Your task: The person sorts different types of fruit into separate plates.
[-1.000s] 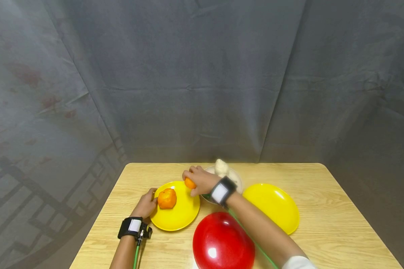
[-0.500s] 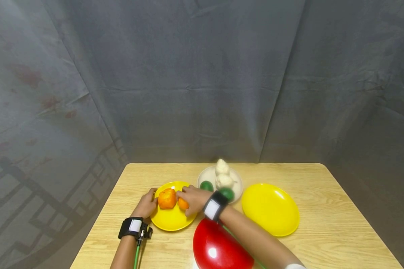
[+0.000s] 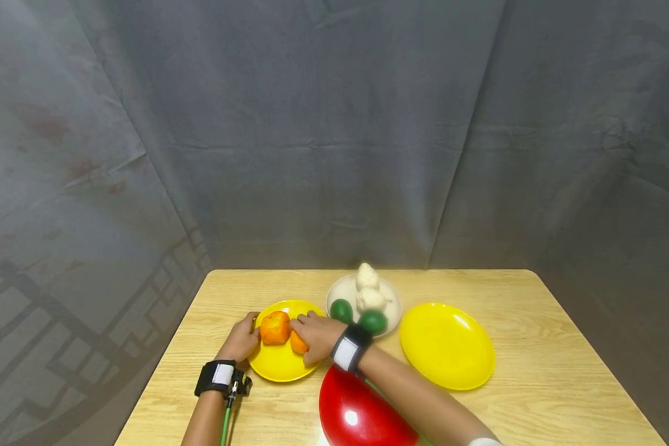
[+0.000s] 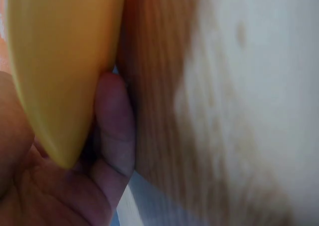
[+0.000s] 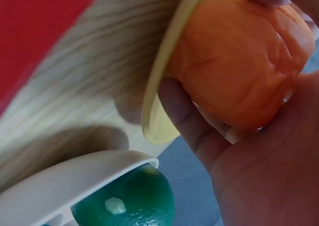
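My left hand (image 3: pixel 241 342) grips the left rim of a yellow plate (image 3: pixel 281 368). In the left wrist view, a finger (image 4: pixel 114 121) lies against the underside of the plate. A large, lumpy orange (image 3: pixel 275 328) sits on the plate near that hand. My right hand (image 3: pixel 320 336) is over the plate's right side, its fingers and thumb curled round a second orange (image 5: pixel 239 61) with wrinkled peel. This second orange is close beside the first, partly hidden by the hand in the head view.
Behind the right wrist stands a pale dish (image 3: pixel 345 288) with two green round fruits (image 3: pixel 341 311) and two white, garlic-like bulbs (image 3: pixel 370 299). A glossy red dish (image 3: pixel 357 412) lies at the front, under the right forearm. Another yellow plate (image 3: pixel 448 347) is on the right. A grey curtain (image 3: pixel 323 155) hangs behind the table.
My right hand has carried its orange leftward and down from above the plate's right rim to beside the first orange. The left hand has stayed at the plate.
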A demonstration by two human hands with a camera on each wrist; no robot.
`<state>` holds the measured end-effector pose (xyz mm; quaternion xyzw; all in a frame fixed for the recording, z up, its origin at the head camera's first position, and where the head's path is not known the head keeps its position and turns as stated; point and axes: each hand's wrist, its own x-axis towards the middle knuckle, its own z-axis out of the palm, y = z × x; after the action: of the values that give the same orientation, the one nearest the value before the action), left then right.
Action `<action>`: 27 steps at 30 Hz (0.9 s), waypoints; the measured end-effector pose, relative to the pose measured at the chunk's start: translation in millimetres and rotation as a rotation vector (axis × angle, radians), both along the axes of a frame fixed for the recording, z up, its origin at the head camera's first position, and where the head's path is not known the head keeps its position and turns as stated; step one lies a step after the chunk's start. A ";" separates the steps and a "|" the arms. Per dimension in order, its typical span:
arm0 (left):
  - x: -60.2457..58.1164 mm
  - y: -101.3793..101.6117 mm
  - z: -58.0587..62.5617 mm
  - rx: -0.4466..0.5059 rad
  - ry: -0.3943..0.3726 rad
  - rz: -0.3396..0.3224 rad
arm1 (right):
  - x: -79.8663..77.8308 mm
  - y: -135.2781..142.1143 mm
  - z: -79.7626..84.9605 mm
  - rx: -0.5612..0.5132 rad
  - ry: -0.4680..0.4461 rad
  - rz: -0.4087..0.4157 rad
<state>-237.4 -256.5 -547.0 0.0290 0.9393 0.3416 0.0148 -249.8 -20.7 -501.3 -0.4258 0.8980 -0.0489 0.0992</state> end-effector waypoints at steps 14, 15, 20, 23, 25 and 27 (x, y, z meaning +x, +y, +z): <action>1.3 3.7 3.0 -0.033 0.034 0.029 | 4.1 -0.7 -5.0 0.006 0.096 0.015; 1.2 4.5 3.3 -0.037 0.042 0.031 | 3.9 -0.8 -5.3 0.001 0.099 0.011; 1.7 7.8 4.0 -0.046 0.069 0.053 | 2.8 -1.1 -6.9 -0.011 0.110 0.000; 2.2 8.3 3.8 -0.050 0.078 0.058 | 2.0 0.9 -5.4 -0.019 0.106 -0.001; 3.0 7.0 3.6 -0.054 0.082 0.062 | 1.3 4.0 -1.5 -0.027 0.102 -0.003; 3.6 4.8 3.4 -0.058 0.081 0.069 | 0.2 9.2 5.3 -0.040 0.097 -0.008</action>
<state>-233.8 -251.7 -543.5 0.0098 0.9491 0.3129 -0.0340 -249.6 -11.5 -496.0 -0.4261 0.9023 -0.0467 0.0468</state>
